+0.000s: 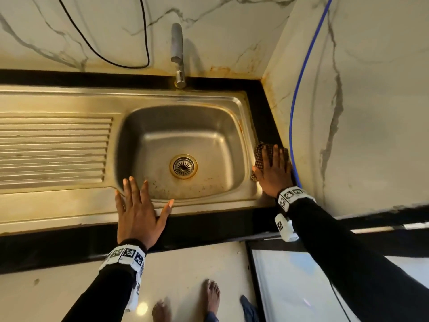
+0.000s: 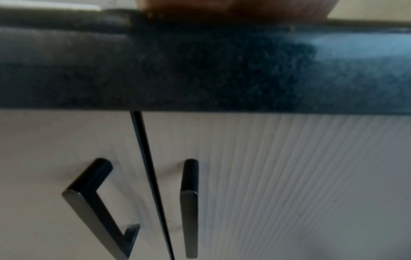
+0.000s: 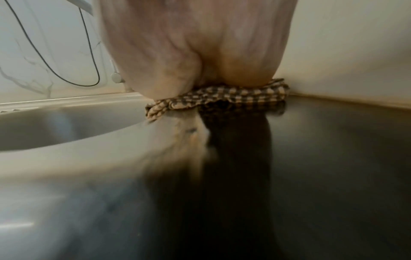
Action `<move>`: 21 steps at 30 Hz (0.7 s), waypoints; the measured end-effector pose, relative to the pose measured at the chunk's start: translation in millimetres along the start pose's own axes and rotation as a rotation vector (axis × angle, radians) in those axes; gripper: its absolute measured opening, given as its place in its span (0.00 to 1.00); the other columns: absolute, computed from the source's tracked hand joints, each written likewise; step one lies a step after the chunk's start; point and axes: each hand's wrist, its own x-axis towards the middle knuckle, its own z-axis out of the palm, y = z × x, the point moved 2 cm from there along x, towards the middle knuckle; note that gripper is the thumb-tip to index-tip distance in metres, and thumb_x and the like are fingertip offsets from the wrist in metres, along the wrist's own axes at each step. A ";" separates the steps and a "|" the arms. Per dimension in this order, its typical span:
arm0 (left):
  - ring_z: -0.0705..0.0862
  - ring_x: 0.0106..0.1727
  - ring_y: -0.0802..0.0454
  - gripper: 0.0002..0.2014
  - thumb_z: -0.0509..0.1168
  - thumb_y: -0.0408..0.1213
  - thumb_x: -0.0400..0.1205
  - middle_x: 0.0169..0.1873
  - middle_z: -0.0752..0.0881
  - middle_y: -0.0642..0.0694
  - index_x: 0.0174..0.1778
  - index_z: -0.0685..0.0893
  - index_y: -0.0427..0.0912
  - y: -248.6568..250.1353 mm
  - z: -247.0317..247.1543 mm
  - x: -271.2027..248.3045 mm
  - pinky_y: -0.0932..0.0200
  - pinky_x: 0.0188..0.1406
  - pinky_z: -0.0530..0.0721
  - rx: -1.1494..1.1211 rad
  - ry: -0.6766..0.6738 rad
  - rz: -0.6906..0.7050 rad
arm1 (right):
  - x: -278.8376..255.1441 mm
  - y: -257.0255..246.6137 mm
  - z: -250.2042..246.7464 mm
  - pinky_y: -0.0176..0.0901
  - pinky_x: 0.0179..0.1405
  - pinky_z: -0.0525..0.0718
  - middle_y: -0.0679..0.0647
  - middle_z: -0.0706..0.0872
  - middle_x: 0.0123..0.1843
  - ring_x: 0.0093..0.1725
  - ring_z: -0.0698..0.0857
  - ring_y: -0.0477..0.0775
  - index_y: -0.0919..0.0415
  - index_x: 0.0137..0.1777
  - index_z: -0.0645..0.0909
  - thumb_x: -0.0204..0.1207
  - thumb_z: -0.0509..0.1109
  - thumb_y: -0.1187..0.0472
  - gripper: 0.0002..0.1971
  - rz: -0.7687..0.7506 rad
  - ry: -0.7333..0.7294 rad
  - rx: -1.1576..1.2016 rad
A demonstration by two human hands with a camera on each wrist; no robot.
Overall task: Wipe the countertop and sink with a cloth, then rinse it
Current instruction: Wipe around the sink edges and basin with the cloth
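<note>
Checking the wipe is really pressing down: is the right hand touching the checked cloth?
Touching. The right wrist view shows the right hand bearing straight down on the checked cloth, no gap between them; the head view shows its fingers spread flat over the cloth.

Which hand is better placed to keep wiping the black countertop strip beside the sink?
The right hand. It presses flat on the checkered cloth on the black countertop beside the wall. The left hand rests open on the sink front rim, holding nothing.

Long black sleeves [image 1: 343,252] on both arms. White wristbands [image 1: 126,254] with black-and-white square tag markers on each wrist, small white tagged block [image 1: 285,226] hanging under right band. Bare feet [image 1: 211,296].
</note>
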 end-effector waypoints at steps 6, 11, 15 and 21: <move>0.40 0.91 0.42 0.48 0.38 0.75 0.84 0.90 0.47 0.34 0.89 0.56 0.40 -1.5 4.4 5.1 0.36 0.90 0.46 -0.009 -0.007 -0.001 | 101.0 -30.0 -26.5 0.73 0.86 0.46 0.67 0.39 0.90 0.89 0.41 0.71 0.56 0.90 0.39 0.87 0.56 0.41 0.41 0.008 -0.020 -0.026; 0.42 0.91 0.41 0.48 0.39 0.75 0.84 0.90 0.49 0.34 0.89 0.57 0.40 -1.5 -0.3 4.2 0.34 0.89 0.49 -0.023 -0.016 0.016 | 44.8 -21.5 -20.0 0.75 0.85 0.48 0.66 0.35 0.90 0.89 0.39 0.70 0.56 0.90 0.37 0.81 0.62 0.35 0.50 -0.109 -0.079 -0.100; 0.42 0.91 0.41 0.49 0.38 0.76 0.83 0.90 0.48 0.35 0.90 0.57 0.40 -1.1 -3.8 3.3 0.34 0.89 0.50 -0.026 -0.050 0.043 | -49.9 -5.3 7.7 0.72 0.86 0.43 0.55 0.30 0.90 0.89 0.32 0.60 0.41 0.89 0.39 0.74 0.34 0.20 0.45 -0.308 -0.135 -0.083; 0.44 0.91 0.40 0.49 0.37 0.75 0.84 0.89 0.50 0.35 0.90 0.57 0.39 -0.5 -3.3 2.2 0.35 0.89 0.53 -0.015 -0.084 0.023 | -52.6 -11.9 10.2 0.70 0.87 0.42 0.51 0.31 0.90 0.89 0.31 0.58 0.47 0.89 0.35 0.72 0.14 0.28 0.46 -0.365 -0.131 -0.197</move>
